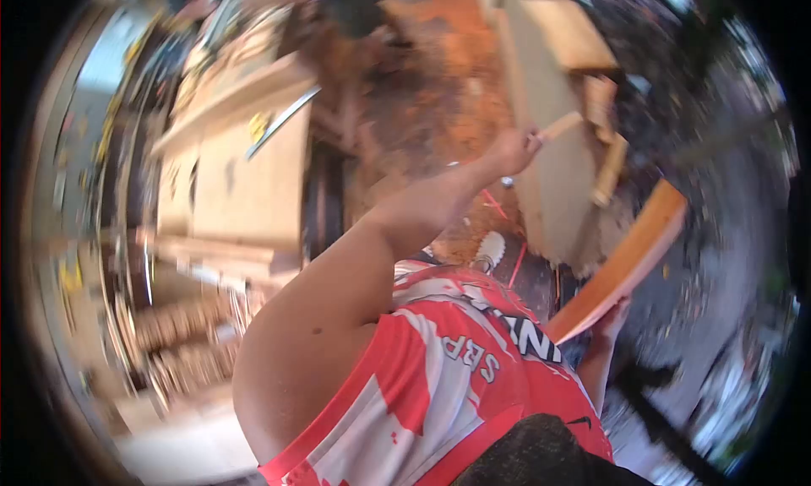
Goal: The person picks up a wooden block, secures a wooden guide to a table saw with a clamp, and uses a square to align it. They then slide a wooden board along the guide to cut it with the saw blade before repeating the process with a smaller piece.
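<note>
A small flat strip of wood (562,125) sticks out of my left hand (517,151), whose fingers are closed round its near end above a long grey-brown board (553,182). My right hand (614,314) is low on the right, against the underside of a curved reddish-brown wooden plank (629,254). The plank slants from my shirt up to the right. Part of the right hand's fingers is hidden behind the plank.
At the left stands a workbench with a pale wooden panel (249,186) and a metal ruler-like strip (283,123). Stacked wood pieces (186,325) lie below it. Wood blocks (570,34) rest at the upper right. Another person (351,9) is blurred at the top.
</note>
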The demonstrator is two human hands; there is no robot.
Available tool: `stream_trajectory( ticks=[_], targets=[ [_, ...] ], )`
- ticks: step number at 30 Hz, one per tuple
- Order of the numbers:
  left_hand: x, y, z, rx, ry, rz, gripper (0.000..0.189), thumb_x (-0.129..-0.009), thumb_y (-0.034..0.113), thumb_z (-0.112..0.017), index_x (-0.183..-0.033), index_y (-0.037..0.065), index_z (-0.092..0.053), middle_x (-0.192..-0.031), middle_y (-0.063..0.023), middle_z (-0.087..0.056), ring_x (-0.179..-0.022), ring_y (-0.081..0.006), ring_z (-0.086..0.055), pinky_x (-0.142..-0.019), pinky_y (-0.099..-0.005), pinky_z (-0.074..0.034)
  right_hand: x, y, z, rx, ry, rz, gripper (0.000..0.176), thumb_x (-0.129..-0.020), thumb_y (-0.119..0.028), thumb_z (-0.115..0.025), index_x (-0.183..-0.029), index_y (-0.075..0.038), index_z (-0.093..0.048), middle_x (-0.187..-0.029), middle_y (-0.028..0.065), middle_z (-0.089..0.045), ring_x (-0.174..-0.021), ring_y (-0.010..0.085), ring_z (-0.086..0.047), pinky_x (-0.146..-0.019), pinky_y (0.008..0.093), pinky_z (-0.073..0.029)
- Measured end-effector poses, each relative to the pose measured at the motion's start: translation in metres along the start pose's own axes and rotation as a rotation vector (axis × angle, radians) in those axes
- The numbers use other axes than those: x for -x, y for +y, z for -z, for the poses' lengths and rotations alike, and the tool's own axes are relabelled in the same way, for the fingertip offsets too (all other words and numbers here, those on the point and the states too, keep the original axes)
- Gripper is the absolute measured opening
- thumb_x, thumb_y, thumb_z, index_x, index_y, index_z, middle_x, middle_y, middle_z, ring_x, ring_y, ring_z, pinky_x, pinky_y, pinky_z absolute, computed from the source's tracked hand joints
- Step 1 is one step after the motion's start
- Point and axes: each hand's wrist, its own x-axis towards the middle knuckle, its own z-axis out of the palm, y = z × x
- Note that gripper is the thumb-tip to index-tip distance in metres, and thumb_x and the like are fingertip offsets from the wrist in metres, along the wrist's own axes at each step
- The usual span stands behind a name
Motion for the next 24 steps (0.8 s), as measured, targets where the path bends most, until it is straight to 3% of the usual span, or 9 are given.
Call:
stream_trajectory(
  ticks=[2, 5, 6, 7, 10, 13, 17, 21, 24],
  targets=[
    [0.035, -0.009, 0.065, 0.318, -0.104, -0.001, 0.03, -0.101, 0.033, -0.052, -0.095, 0.004, -0.058, -0.07, -0.0059, -0.057, -0.064, -0.018, -0.055, -0.063, -0.0363, -0.047, -0.034, -0.003, -0.033, 0.017, -0.072, 0.015, 0.096, -0.088, -0.075, -0.048, -0.143, 0.002, -0.034, -0.138, 0.0182, -0.044, -0.124, 0.031, -0.047, -0.105, 0.0453, -0.04],
    [0.106, -0.023, 0.176, 0.235, 0.05, 0.085, 0.033, -0.103, 0.036, -0.051, -0.093, 0.006, -0.058, -0.07, 0.0009, -0.054, -0.061, -0.0097, -0.051, -0.057, -0.0293, -0.044, -0.078, -0.034, -0.124, 0.243, -0.173, 0.143, 0.094, -0.089, -0.074, -0.048, -0.144, 0.001, -0.033, -0.142, 0.0186, -0.041, -0.128, 0.0304, -0.044, -0.107, 0.0462, -0.039],
    [0.14, -0.025, 0.211, 0.357, 0.126, 0.079, 0.034, -0.103, 0.037, -0.049, -0.089, 0.007, -0.056, -0.069, 0.0023, -0.051, -0.06, -0.0078, -0.049, -0.053, -0.0267, -0.041, -0.075, -0.048, -0.166, 0.225, -0.134, -0.018, 0.084, -0.094, -0.064, -0.049, -0.144, 0.002, -0.035, -0.14, 0.0192, -0.043, -0.127, 0.0294, -0.047, -0.107, 0.0443, -0.04],
    [0.174, -0.021, 0.245, 0.384, 0.235, 0.166, 0.041, -0.1, 0.04, -0.054, -0.082, 0.003, -0.057, -0.071, -0.0014, -0.052, -0.064, -0.0127, -0.05, -0.058, -0.0334, -0.043, -0.085, -0.048, -0.197, 0.228, -0.194, -0.012, 0.084, -0.094, -0.064, -0.049, -0.144, 0.002, -0.035, -0.14, 0.0192, -0.043, -0.127, 0.0294, -0.047, -0.107, 0.0443, -0.04],
    [0.285, -0.051, 0.321, 0.403, 0.506, 0.111, 0.033, -0.103, 0.036, -0.049, -0.087, 0.008, -0.054, -0.069, 0.0036, -0.048, -0.061, -0.0055, -0.045, -0.053, -0.0241, -0.04, -0.097, -0.049, -0.303, 0.245, -0.516, -0.01, 0.066, -0.1, -0.051, -0.047, -0.141, 0.001, -0.044, -0.134, 0.018, -0.053, -0.122, 0.0279, -0.053, -0.102, 0.0393, -0.044],
    [0.418, -0.064, 0.374, 0.416, 0.665, 0.26, 0.032, -0.106, 0.032, -0.042, -0.087, 0.007, -0.05, -0.068, 0.0012, -0.047, -0.058, -0.0086, -0.047, -0.053, -0.0249, -0.041, -0.072, -0.058, -0.417, 0.427, -0.713, -0.01, 0.052, -0.099, -0.034, -0.055, -0.136, 0.001, -0.048, -0.129, 0.0138, -0.057, -0.115, 0.0231, -0.056, -0.094, 0.0354, -0.047],
    [0.59, -0.102, 0.396, 0.311, 0.844, 0.406, 0.038, -0.106, 0.037, -0.04, -0.084, 0.007, -0.049, -0.065, -0.0013, -0.048, -0.056, -0.0112, -0.048, -0.052, -0.0261, -0.041, -0.031, -0.059, -0.568, 0.794, -0.941, 0.368, 0.042, -0.101, -0.032, -0.053, -0.123, 0.002, -0.061, -0.111, 0.0107, -0.068, -0.101, 0.017, -0.062, -0.086, 0.0331, -0.049],
    [0.742, -0.16, 0.373, 0.32, 0.945, 0.649, 0.037, -0.106, 0.031, -0.041, -0.079, 0.007, -0.049, -0.061, -0.0005, -0.048, -0.055, -0.01, -0.048, -0.051, -0.0264, -0.04, 0.005, -0.038, -0.699, 0.768, -1.13, 0.306, 0.046, -0.098, -0.039, -0.057, -0.12, 0.001, -0.064, -0.101, 0.0092, -0.071, -0.092, 0.0162, -0.065, -0.083, 0.0318, -0.05],
    [0.811, -0.179, 0.358, 0.446, 0.976, 0.784, 0.04, -0.106, 0.038, -0.038, -0.08, 0.009, -0.047, -0.062, -0.0023, -0.046, -0.055, -0.012, -0.047, -0.051, -0.0277, -0.041, 0.027, -0.03, -0.783, 0.994, -1.151, 0.472, 0.055, -0.094, -0.052, -0.059, -0.115, -0.002, -0.068, -0.099, 0.0106, -0.072, -0.089, 0.0154, -0.066, -0.081, 0.0326, -0.05]
  ],
)
